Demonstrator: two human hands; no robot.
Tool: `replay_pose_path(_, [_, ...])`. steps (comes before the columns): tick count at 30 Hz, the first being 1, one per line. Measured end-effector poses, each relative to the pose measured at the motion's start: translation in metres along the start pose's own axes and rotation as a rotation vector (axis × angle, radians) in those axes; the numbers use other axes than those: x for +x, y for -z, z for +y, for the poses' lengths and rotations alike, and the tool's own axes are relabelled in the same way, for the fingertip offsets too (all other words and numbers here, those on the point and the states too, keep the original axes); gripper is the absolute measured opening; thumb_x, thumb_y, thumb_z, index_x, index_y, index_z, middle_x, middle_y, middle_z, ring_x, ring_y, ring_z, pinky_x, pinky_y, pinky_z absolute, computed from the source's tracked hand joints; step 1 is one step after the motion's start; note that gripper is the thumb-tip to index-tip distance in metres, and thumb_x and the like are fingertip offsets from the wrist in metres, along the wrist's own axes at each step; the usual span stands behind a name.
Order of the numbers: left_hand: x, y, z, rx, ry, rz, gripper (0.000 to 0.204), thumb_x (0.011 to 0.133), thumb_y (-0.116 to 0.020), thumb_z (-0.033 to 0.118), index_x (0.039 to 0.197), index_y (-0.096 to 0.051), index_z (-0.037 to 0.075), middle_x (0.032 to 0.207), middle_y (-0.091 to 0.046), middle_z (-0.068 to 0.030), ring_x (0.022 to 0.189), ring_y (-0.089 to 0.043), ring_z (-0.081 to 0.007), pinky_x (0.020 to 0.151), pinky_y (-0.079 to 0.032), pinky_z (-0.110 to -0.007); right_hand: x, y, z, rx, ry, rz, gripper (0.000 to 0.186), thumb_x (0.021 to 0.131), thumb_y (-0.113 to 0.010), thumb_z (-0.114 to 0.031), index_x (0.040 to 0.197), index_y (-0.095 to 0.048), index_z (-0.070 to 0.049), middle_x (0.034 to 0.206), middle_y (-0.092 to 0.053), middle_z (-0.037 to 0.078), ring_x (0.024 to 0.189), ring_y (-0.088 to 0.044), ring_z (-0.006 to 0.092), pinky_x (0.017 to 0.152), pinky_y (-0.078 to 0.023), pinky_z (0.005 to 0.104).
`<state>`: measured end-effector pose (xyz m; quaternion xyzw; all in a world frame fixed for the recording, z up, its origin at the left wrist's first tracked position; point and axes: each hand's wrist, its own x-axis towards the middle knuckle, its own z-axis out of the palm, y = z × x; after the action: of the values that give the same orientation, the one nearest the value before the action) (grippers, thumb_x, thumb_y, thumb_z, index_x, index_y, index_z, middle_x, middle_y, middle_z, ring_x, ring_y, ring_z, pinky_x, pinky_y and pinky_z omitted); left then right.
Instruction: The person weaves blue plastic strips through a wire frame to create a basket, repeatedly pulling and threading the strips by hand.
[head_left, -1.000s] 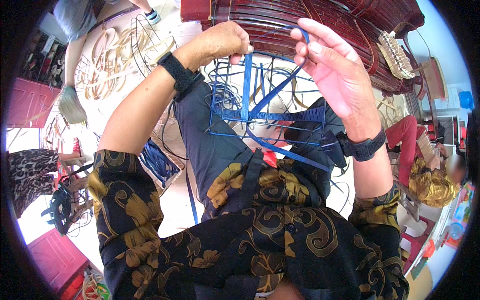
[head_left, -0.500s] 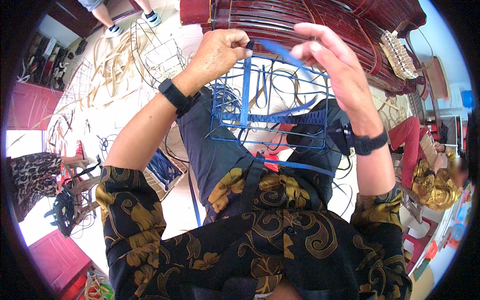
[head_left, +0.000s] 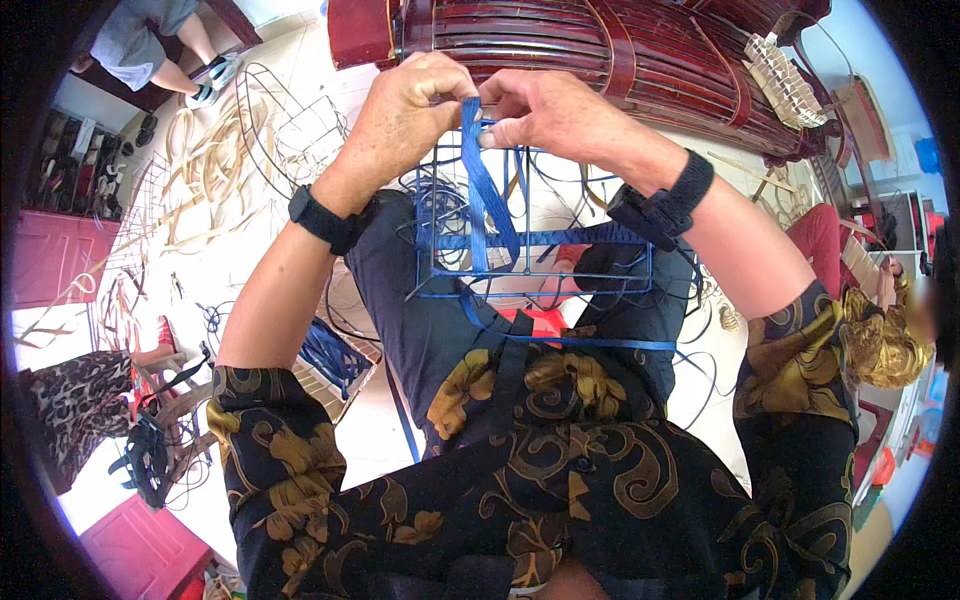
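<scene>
A blue wire frame (head_left: 535,292) rests over my legs, partly woven with blue flat strips. At its far edge my left hand (head_left: 425,115) pinches the top of an upright blue strip (head_left: 475,190). Just to the right, my right hand (head_left: 525,115) is closed at the same edge, fingertips around the strip, though exactly what they grip is partly hidden. Below the frame, a long blue strip (head_left: 610,342) crosses my lap. A bundle of blue strips (head_left: 335,355) lies by my left leg.
A dark red slatted wooden bench (head_left: 560,40) stands beyond my hands. Tan strips (head_left: 205,160) and wire frames (head_left: 270,140) cover floor to the upper left, near a person's legs (head_left: 185,65). A person in gold (head_left: 880,340) sits at right, another in leopard print (head_left: 75,410) at left.
My right hand, earlier raised with fingers loosely curled around a blue strip at the right, has turned and moved left to meet my left hand. The person at upper left has shifted.
</scene>
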<state>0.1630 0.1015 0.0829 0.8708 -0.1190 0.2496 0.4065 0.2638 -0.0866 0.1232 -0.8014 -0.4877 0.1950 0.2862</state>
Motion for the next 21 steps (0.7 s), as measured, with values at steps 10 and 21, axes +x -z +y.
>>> replay_pose_path(10, [-0.005, -0.005, 0.003, 0.045, 0.021, -0.004, 0.012, 0.077, -0.07, -0.001, 0.088, -0.072, 0.004, 0.082, -0.07, -0.0086, 0.082, -0.065, -0.0237, 0.075, -0.053, -0.035, 0.014, -0.012, 0.005, 0.044, -0.065, 0.005, 0.033, 0.078, -0.084, -0.027, 0.102, -0.075, -0.007, 0.085, -0.073, 0.012, 0.082, -0.07, 0.0257, 0.078, -0.053, 0.0392])
replay_pose_path(21, [0.006, 0.023, -0.038, -0.636, 0.436, -0.355, 0.023, 0.083, -0.06, 0.012, 0.101, -0.07, 0.002, 0.088, -0.069, -0.0007, 0.08, -0.06, -0.0075, 0.073, -0.045, -0.023, 0.014, -0.032, 0.004, -0.177, 0.17, 0.218, 0.017, 0.084, -0.071, -0.016, 0.098, -0.072, -0.006, 0.085, -0.071, 0.021, 0.086, -0.071, 0.0406, 0.078, -0.056, 0.0504])
